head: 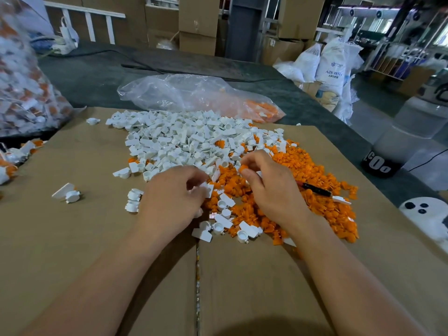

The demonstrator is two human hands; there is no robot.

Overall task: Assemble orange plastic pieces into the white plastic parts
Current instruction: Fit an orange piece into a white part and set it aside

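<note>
Left hand grips white part, right hand orange piece; sack reads "ABS"

Matt brown cardboard; smooth plastic white parts, orange pieces; glossy clear bag.

Heaped white parts; orange pieces piled right, edges mingling.
</note>
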